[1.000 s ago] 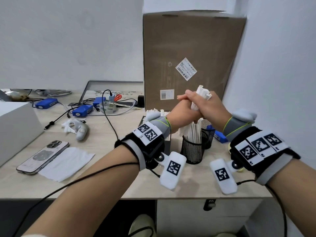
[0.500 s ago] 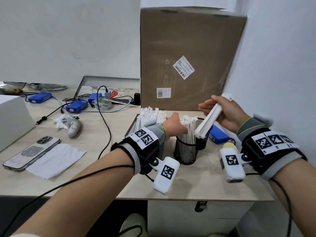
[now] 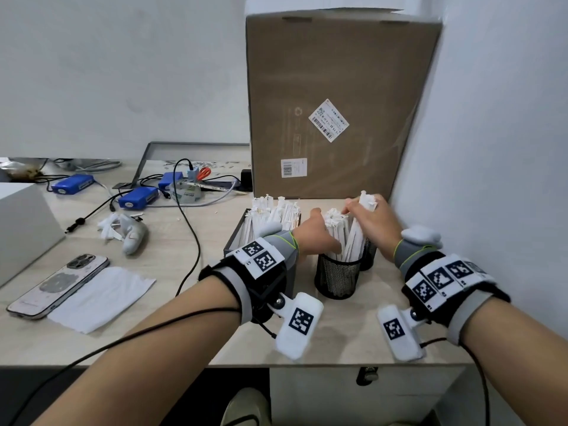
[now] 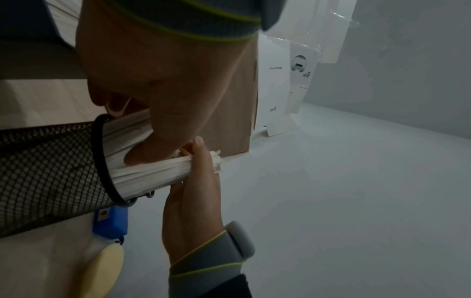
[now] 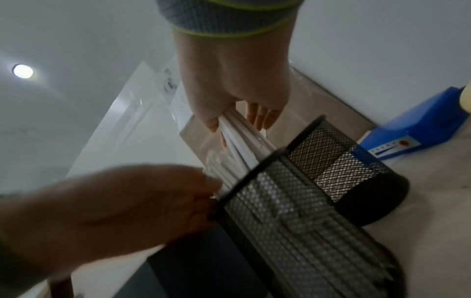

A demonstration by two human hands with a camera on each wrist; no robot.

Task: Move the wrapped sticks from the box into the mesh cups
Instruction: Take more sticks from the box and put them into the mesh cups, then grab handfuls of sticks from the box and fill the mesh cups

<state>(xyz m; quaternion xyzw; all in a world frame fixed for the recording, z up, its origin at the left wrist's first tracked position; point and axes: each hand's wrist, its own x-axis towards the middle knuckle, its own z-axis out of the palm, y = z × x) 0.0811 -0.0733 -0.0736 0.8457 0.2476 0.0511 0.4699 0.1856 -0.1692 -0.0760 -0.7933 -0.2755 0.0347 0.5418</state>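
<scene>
Right hand clamped on stick bundle, axis steep, feet inside near mesh cup; left hand pinching standing sticks.

Room is being squeezed on three sides.
The mouth of the near mesh cup is being filled by wrapped sticks and by the left hand and right hand. The far mesh cup is being covered by the right hand. The back is being closed by the cardboard box, the right side by the wall, the left side by the dark box. Bare desk in front is being left free.
</scene>
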